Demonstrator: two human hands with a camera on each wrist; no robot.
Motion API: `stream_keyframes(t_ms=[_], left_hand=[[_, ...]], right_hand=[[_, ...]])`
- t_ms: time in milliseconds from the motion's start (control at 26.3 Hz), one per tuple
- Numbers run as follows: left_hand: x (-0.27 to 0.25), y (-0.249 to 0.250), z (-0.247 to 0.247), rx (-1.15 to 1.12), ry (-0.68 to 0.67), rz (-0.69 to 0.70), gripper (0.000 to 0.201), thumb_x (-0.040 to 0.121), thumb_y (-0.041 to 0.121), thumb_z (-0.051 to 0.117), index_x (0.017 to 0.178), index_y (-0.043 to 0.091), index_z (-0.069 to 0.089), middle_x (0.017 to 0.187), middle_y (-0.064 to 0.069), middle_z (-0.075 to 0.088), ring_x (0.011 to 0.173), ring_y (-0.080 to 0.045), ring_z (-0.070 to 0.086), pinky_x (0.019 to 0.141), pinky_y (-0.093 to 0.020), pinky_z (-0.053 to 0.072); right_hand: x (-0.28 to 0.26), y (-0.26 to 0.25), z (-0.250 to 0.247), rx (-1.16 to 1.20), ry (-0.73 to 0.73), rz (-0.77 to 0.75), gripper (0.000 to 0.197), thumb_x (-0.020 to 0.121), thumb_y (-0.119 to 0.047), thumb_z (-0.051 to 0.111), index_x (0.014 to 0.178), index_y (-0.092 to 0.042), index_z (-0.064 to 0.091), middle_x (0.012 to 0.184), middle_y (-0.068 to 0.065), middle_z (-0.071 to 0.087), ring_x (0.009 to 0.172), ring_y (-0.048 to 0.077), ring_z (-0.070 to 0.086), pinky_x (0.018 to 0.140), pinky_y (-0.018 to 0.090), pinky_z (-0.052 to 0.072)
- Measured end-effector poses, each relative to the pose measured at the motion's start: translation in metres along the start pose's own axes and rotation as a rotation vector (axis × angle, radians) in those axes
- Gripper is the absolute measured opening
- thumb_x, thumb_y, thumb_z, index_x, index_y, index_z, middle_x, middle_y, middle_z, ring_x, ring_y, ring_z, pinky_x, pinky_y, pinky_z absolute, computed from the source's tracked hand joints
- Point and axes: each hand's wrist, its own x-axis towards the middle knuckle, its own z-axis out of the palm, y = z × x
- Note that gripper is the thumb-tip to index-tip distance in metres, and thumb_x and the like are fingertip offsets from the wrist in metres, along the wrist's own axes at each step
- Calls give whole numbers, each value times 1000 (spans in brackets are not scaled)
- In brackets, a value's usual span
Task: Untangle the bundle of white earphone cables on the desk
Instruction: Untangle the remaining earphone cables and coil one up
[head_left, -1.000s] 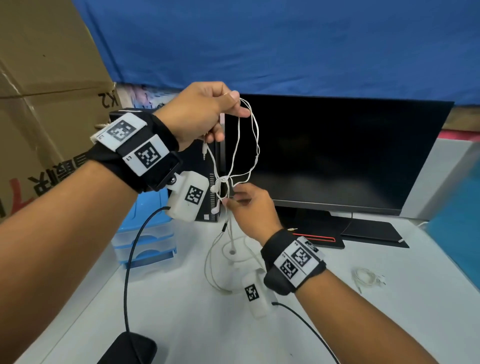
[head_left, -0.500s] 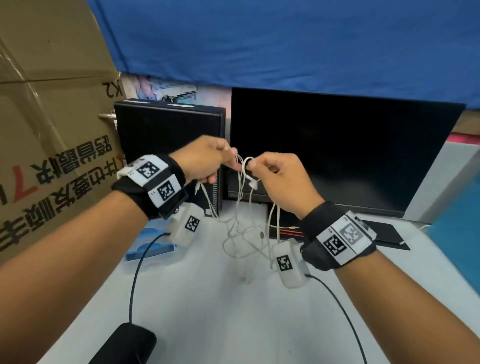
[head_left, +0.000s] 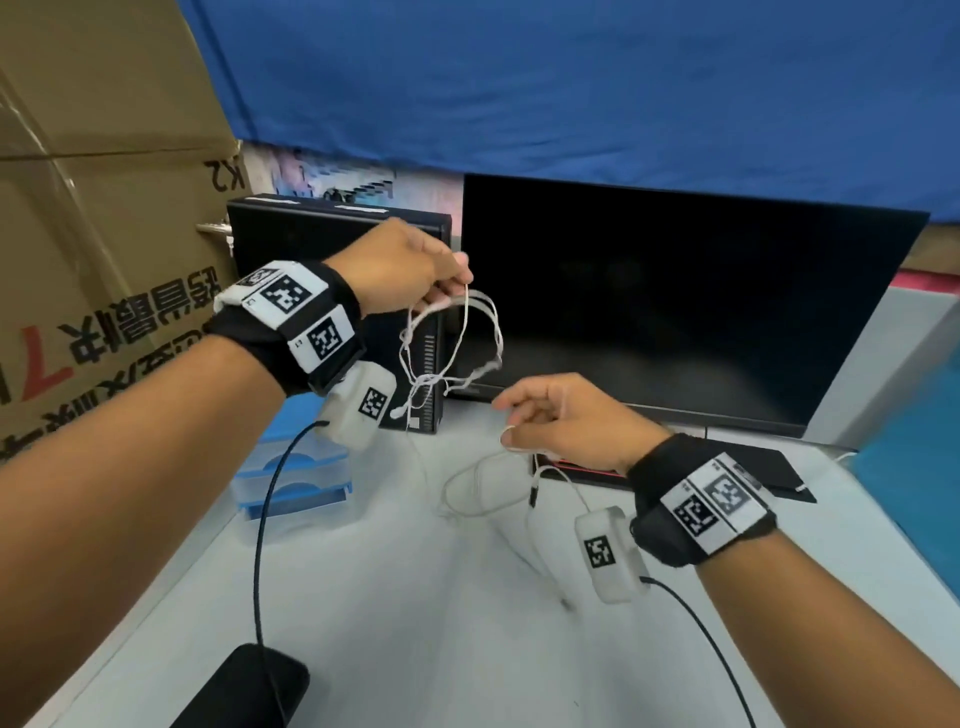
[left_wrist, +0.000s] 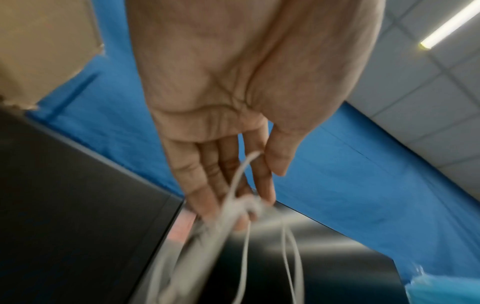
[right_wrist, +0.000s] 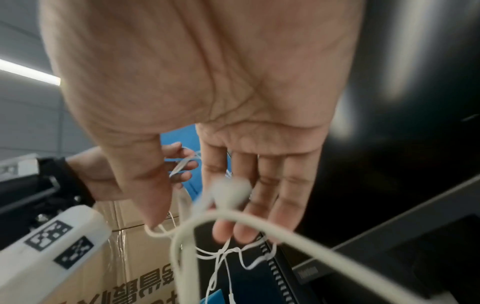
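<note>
Holding the cables (head_left: 457, 343) up w/ left hand (head_left: 400, 275) pinching the loops, we're mid-job: knot (head_left: 431, 383) uncleared. Right hand (head_left: 561, 421) loosely hooks a strand; rest trails on desk (head_left: 415, 623).

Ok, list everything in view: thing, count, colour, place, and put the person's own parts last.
earphone cables: one bundle, white, hanging in the air between the hands, loose loops trailing onto the desk
desk: one, white, foreground
monitor: one, black, back of desk
computer case: one, black, left of the monitor
cardboard box: one, brown, far left
plastic box: one, blue and clear, on the desk at left
curtain: one, blue, behind
black device: one, near desk edge
left hand: pinches the cables' top
right hand: lower, a strand hooked on curled fingers
</note>
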Motion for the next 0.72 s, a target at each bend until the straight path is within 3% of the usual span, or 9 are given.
stream_keyframes(t_ms=[114, 228, 304, 342, 418, 456, 570, 608, 722], left_hand=[[1, 11, -9, 276, -7, 85, 27, 96, 34, 59, 86, 16, 77, 63, 5, 65, 62, -10, 60, 71, -28, 49], [-1, 20, -15, 225, -103, 85, 27, 96, 39, 58, 84, 23, 76, 57, -5, 39, 47, -19, 36, 52, -26, 36], [0, 25, -18, 273, -143, 107, 27, 95, 44, 57, 85, 27, 76, 59, -8, 33, 52, -24, 28, 49, -23, 25], [1, 27, -19, 288, -148, 124, 27, 94, 46, 57, 84, 29, 76, 58, -7, 33, 53, -24, 28, 48, -23, 23], [1, 32, -22, 221, -135, 144, 30, 94, 45, 58, 80, 25, 75, 51, 1, 34, 47, -20, 27, 43, -20, 21], [1, 37, -26, 163, -102, 154, 31, 95, 42, 58, 78, 22, 73, 47, 6, 34, 42, -14, 26, 40, -18, 20], [-1, 57, -53, 34, 91, 217, 29, 99, 36, 53, 78, 22, 66, 42, 13, 35, 37, -5, 25, 39, -19, 17], [-2, 63, -65, -7, 145, 242, 29, 100, 36, 51, 79, 23, 66, 44, 14, 35, 38, -5, 25, 41, -21, 19], [-10, 76, -83, -11, 70, 262, 28, 101, 40, 47, 88, 24, 67, 55, 11, 36, 43, -7, 24, 47, -27, 22]], right_hand=[[7, -21, -8, 53, 111, -99, 53, 78, -6, 79, 125, -20, 58, 115, 5, 64, 102, 18, 63, 94, 30, 51], [13, -51, -26, 304, 165, -125, 49, 70, -12, 66, 116, -26, 57, 120, 2, 60, 115, 19, 56, 99, 37, 45], [17, -70, -32, 382, 214, -119, 45, 68, -21, 59, 113, -27, 56, 116, -2, 63, 111, 14, 57, 97, 37, 44], [20, -77, -34, 352, 240, -129, 44, 75, -22, 64, 118, -24, 56, 114, -2, 65, 106, 10, 59, 94, 32, 46], [27, -89, -33, 303, 297, -183, 32, 91, -18, 67, 121, -12, 58, 106, 3, 69, 91, 6, 64, 77, 16, 50], [31, -92, -33, 289, 324, -203, 20, 95, -17, 63, 113, -8, 64, 96, 6, 70, 81, 7, 65, 70, 14, 49], [37, -86, -34, 198, 328, -207, 9, 94, -19, 65, 91, -11, 69, 83, 7, 67, 76, 10, 63, 69, 23, 49], [39, -82, -33, 225, 286, -197, 10, 91, -20, 69, 98, -13, 68, 90, 5, 69, 82, 10, 64, 72, 26, 51], [42, -86, -26, 440, 213, -202, 73, 86, -25, 75, 147, -20, 34, 134, 2, 58, 120, 14, 59, 96, 35, 50]])
